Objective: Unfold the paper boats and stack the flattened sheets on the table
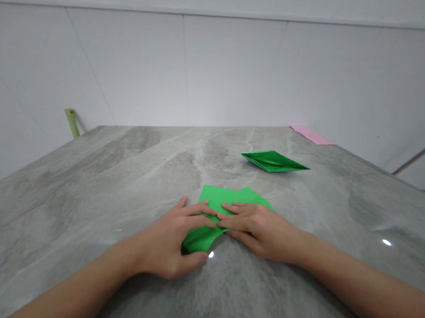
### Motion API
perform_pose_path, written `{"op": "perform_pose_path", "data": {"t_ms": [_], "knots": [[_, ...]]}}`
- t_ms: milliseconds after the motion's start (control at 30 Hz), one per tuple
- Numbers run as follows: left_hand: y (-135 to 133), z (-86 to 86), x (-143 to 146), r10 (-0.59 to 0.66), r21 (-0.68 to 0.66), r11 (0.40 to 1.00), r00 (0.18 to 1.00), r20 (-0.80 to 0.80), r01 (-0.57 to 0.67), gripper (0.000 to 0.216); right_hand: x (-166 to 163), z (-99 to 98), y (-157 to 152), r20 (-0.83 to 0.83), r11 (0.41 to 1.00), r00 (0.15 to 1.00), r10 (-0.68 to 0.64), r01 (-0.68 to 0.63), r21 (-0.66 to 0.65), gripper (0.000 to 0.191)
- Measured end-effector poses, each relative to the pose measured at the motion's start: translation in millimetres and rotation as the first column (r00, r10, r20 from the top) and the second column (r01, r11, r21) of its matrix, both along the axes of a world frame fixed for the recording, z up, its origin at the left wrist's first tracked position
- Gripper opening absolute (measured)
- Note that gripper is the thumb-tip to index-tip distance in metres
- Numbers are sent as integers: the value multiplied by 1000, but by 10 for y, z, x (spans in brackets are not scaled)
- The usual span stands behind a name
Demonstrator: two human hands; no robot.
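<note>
At the desk's (99,182) near middle, 1 green sheet (218,194) lies under the left hand (172,235) and right hand (257,224), fingers (201,209) parted on both; 1 folded green paper (273,163) sits beyond, rightward.

On the table (80,190), left hand (168,238) and right hand (260,229) rest on a sheet (216,196); behind (slightly right), folded paper (275,161); beyond, a strip (311,135).

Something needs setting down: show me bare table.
The table is bare left of the left hand, and between the pink paper and the right forearm. It is crowded at the green sheet, with left hand and right hand on it, the folded paper beyond.
</note>
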State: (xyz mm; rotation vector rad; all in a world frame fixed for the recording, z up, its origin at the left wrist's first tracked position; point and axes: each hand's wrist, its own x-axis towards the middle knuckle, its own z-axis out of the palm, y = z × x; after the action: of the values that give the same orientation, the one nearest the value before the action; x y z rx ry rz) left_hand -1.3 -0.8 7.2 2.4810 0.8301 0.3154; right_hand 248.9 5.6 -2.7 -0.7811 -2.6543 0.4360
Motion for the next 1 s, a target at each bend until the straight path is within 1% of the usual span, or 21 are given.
{"op": "perform_pose_path", "data": {"t_ms": [133, 167, 267, 300, 400, 667, 733, 800, 867, 900, 1000], "knots": [[2, -20, 8, 0, -1, 1000, 1000, -12, 0, 63, 12, -24, 15, 8, 999, 999, -44, 44, 17, 29], [8, -39, 9, 16, -2, 1000, 1000, -1, -16, 56, 12, -30, 17, 3, 998, 999, -54, 54, 23, 28], [41, -109, 6, 93, -1, 996, 993, 75, -93, 22, 12, -41, 26, 14, 996, 996, -84, 83, 37, 26], [56, -130, 3, 120, -3, 993, 987, 106, -121, 18, 12, -42, 30, 24, 995, 995, -96, 95, 44, 26], [92, -156, -7, 165, -14, 986, 974, 155, -165, 22, 21, -47, 50, 37, 989, 990, -133, 130, 65, 26], [127, -130, -31, 167, -17, 986, 967, 192, -167, 21, 120, -29, 115, 49, 981, 982, -182, 179, 69, 21], [123, -127, -35, 146, -22, 989, 966, 213, -144, 18, 147, -10, 119, 29, 976, 979, -202, 199, 89, 18], [109, -121, -31, 90, -30, 996, 969, 229, -85, 13, 166, 7, 116, 2, 968, 974, -227, 225, 114, 17], [91, -112, -19, 37, -35, 999, 972, 231, -29, 20, 175, 15, 113, -18, 961, 971, -240, 241, 134, 18], [83, -108, -12, 33, -37, 999, 974, 225, -25, 22, 177, 15, 113, -23, 960, 970, -241, 242, 143, 18], [73, -103, 4, 101, -37, 995, 976, 195, -96, 20, 176, 9, 124, -4, 961, 974, -228, 226, 162, 19]]}}
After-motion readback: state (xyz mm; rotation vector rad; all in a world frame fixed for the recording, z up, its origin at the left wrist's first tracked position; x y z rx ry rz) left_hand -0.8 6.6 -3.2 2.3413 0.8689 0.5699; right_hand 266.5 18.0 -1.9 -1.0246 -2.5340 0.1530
